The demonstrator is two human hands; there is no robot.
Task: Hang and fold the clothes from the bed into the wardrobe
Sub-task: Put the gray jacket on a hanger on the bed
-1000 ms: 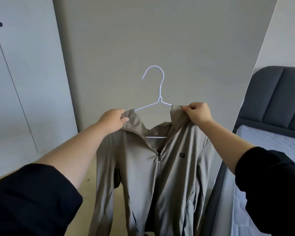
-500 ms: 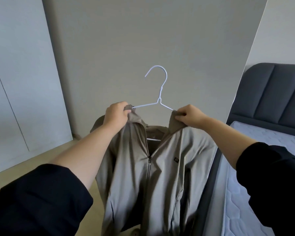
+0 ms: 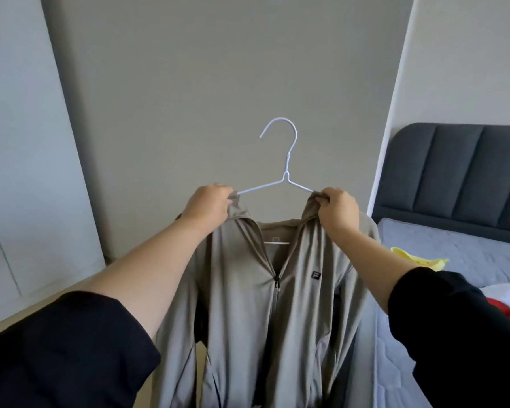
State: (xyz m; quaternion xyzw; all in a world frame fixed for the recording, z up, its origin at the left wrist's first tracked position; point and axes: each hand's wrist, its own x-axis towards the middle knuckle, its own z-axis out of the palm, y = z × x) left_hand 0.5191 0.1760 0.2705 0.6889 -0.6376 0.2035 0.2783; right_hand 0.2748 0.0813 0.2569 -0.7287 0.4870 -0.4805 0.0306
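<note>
Dead centre, jacket (image 3: 256,304) hangs on wire hanger (image 3: 287,175); left hand (image 3: 209,206) pinches it at 9 o'clock of the hook, right hand (image 3: 339,212) at 3 o'clock; fabric looks light, limp, slippery, could slide off; hook is probably the best one-hand grip.

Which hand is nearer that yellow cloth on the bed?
Right. The right hand pinches the jacket collar up and left of the yellow cloth; the left hand holds the other collar side, farther left.
</note>
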